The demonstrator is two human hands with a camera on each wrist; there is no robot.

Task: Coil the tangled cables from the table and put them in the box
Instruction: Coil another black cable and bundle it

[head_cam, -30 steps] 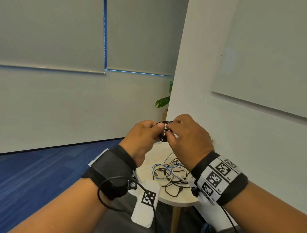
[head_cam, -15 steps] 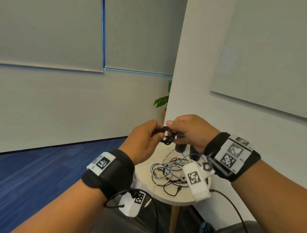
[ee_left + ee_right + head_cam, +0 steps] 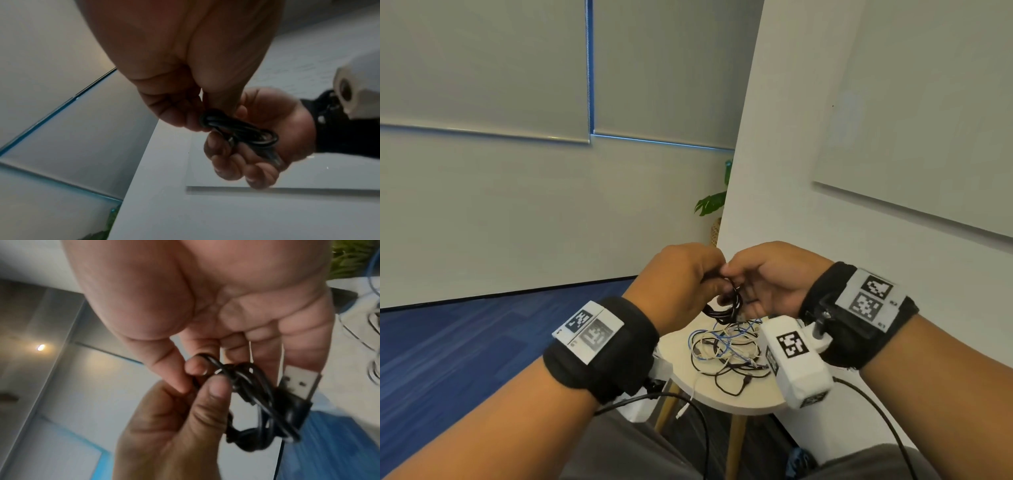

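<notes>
Both hands work a small black coil [image 3: 726, 303] held in the air above the table [image 3: 743, 399], w/ the rest of the tangle [image 3: 726, 349] lying on the tabletop right under it. Left hand [image 3: 681, 281] pinches one side of the coil btwn thumb and fingers; right hand [image 3: 767, 277] pinches the other side, its other fingers loosely spread, and the USB plug [image 3: 296, 382] sticks out by the right fingers [image 3: 308, 337]. Looks like the finishing step: securing the loops. To do it well, keep the left pinch firm so loops don't spring apart, tuck the plug end thru or round the bundle w/ the right, snug but not kinked at the plug. Box not in view from here, so locate it before letting go.
</notes>
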